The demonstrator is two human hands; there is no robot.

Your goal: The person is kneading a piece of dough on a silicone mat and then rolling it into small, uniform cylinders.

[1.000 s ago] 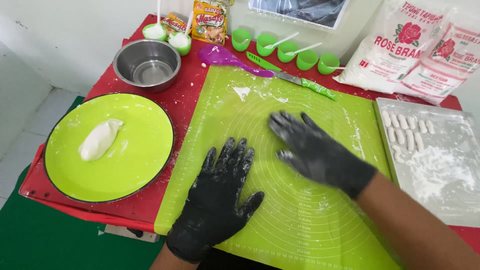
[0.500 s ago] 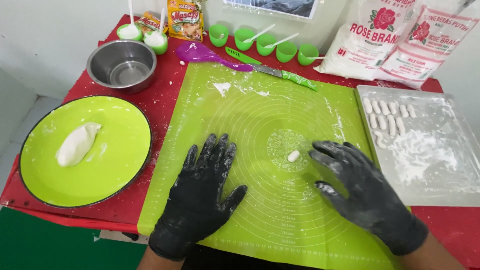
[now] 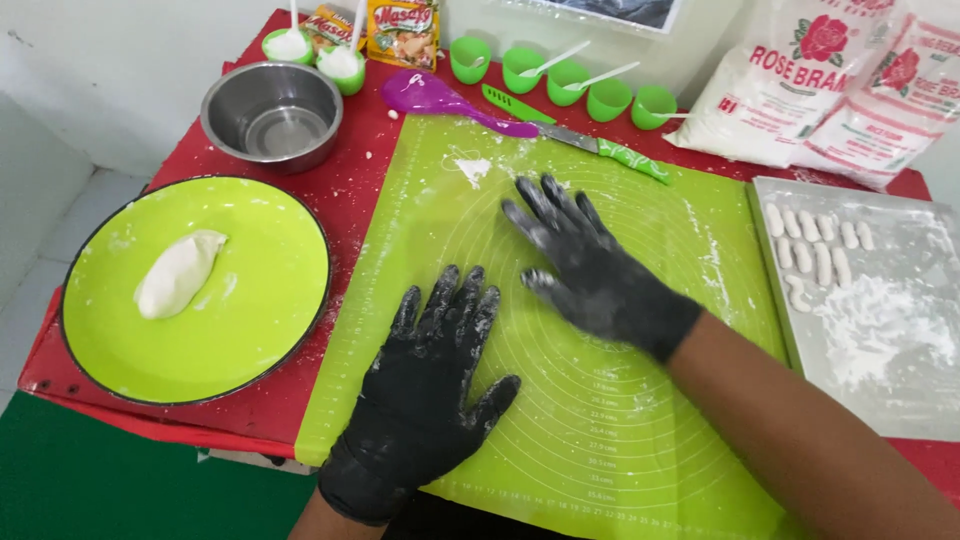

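Both my hands wear black gloves dusted with flour. My left hand [image 3: 435,380] lies flat, fingers spread, on the near left part of the green silicone mat [image 3: 620,440]. My right hand [image 3: 590,265] lies flat on the mat's middle, fingers apart and pointing to the far left. Whatever is beneath its palm is hidden. A lump of white dough [image 3: 178,272] rests on the round green plate [image 3: 250,340] to the left. Small rolled dough pieces [image 3: 815,250] lie in rows on the metal tray [image 3: 900,400] at the right, beside a flour pile [image 3: 880,330].
On the red table [image 3: 360,190] behind the mat stand a steel bowl [image 3: 272,115], a purple spoon [image 3: 440,100], a green-handled knife [image 3: 600,148], several green cups [image 3: 560,80], two cups of white powder [image 3: 315,50], seasoning packets [image 3: 400,30] and flour bags [image 3: 800,80].
My right hand has slid from the mat's right side to its middle and now covers the small dough piece that lay bare half a second ago. My left hand has stayed flat.
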